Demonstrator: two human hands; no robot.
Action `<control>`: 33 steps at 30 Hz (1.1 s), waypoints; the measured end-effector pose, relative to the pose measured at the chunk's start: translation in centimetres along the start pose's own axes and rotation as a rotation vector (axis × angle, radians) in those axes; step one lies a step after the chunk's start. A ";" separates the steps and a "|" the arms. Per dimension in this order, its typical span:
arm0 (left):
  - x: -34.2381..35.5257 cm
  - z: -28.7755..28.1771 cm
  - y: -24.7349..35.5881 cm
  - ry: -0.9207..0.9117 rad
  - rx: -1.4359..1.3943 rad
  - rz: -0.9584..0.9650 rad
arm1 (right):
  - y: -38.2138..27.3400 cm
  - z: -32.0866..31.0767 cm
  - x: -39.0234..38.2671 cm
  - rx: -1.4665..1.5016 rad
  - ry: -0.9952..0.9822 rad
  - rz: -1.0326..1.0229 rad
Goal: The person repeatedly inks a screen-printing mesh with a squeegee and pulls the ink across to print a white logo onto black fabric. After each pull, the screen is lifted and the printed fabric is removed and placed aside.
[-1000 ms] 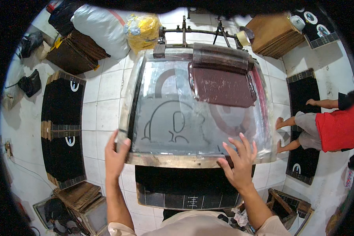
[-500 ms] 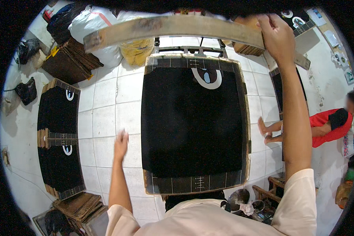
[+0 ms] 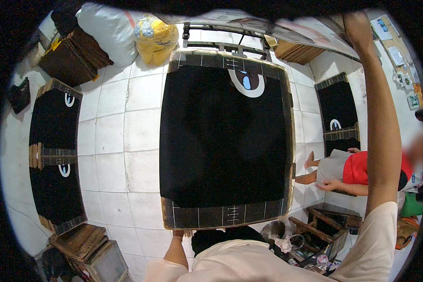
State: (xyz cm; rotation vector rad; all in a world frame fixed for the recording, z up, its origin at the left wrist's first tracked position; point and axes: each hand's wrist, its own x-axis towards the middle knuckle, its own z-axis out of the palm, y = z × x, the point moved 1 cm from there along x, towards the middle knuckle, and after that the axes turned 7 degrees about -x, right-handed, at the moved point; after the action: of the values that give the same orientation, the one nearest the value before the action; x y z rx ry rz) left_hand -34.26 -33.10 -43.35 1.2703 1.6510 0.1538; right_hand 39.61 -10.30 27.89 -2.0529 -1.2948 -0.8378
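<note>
At the upper right my raised right hand [image 3: 358, 30] is closed on the edge of a screen-printing frame [image 3: 305, 35], whose pale mesh slants up out of the picture. Below it, a black cloth panel [image 3: 223, 145] lies flat on a board [image 3: 209, 217] with white ruled marks. A white, brown and blue eye-like print [image 3: 247, 83] sits near the panel's far edge. My left hand [image 3: 177, 233] is at the board's near left corner. Its fingers are hidden by the board, so whether it grips anything does not show.
Boards with black panels [image 3: 56, 123] line the left side; another panel [image 3: 339, 105] lies at the right. A person in red [image 3: 355, 169] sits there. Stacked boards [image 3: 75, 56], a white sack [image 3: 109, 33] and a yellow sack [image 3: 155, 40] stand far left. A wooden rack [image 3: 322, 225] is near right.
The screen-printing frame has tilted up, from edge-on to showing its mesh. My right hand has moved up and right; my left hand has drawn back to the board's near corner. The seated person leans forward.
</note>
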 end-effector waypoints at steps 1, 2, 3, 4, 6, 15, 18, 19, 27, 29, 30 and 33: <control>-0.1 0.0 -0.3 0.037 0.007 0.020 | -0.4 -0.1 -0.1 -0.007 -0.004 -0.014; 0.0 -0.2 -0.6 0.072 0.021 0.047 | -0.7 -0.2 0.0 -0.012 -0.007 -0.027; -0.1 -0.3 -0.9 0.101 0.038 0.068 | -1.0 -0.3 -0.1 -0.015 -0.009 -0.039; 0.0 -0.6 -1.1 0.122 -0.028 0.058 | -1.1 -0.3 -0.1 -0.004 -0.024 -0.031; 0.1 -0.9 -1.0 0.151 0.056 0.096 | -1.0 -0.3 -0.1 0.021 -0.053 -0.015; 1.5 -5.5 9.2 0.210 0.050 0.060 | 1.7 -0.1 1.7 0.219 -0.186 0.065; 2.8 -11.5 17.7 0.531 0.399 0.143 | 0.5 -0.6 0.6 -0.038 -0.050 -0.048; 3.2 -14.4 20.9 0.571 0.439 0.177 | -0.2 -0.7 0.2 -0.060 -0.042 -0.022; -9.5 -42.4 34.5 0.654 0.500 0.317 | -3.7 -1.7 -2.4 -0.128 -0.071 0.108; -14.7 -48.9 35.6 0.711 0.236 0.310 | -3.7 -1.7 -2.4 -0.116 -0.079 0.130; -17.3 -52.1 36.4 0.678 0.282 0.389 | -3.6 -1.7 -2.4 -0.113 -0.060 0.134; -24.5 -59.2 37.1 0.738 0.417 0.358 | -3.7 -1.7 -2.5 -0.107 -0.067 0.145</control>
State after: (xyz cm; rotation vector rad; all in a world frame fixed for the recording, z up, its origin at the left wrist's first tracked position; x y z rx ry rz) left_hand -56.00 -9.84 23.48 1.9851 2.1211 0.5753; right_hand 35.03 -11.61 27.59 -2.2462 -1.1411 -0.7938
